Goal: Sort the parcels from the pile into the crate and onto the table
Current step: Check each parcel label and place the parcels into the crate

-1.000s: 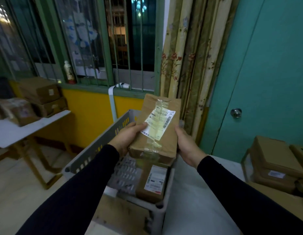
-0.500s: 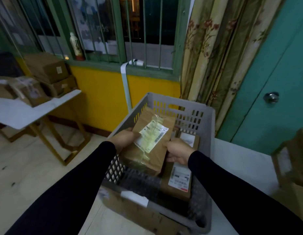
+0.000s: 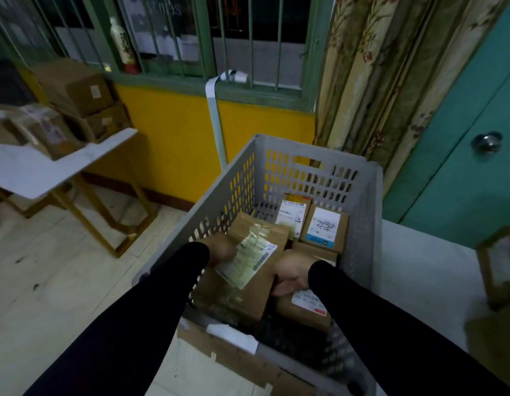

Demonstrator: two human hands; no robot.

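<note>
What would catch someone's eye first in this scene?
Both hands, left hand and right hand, holding a brown parcel low inside the grey crate at centre. Behind it in the crate lie more labelled parcels. At the left, boxes are stacked on a white table by the yellow wall.

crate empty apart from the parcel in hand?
No: besides the held parcel, gripped by the left hand and right hand, the grey crate holds several other labelled parcels, including one with a blue-edged label.
</note>
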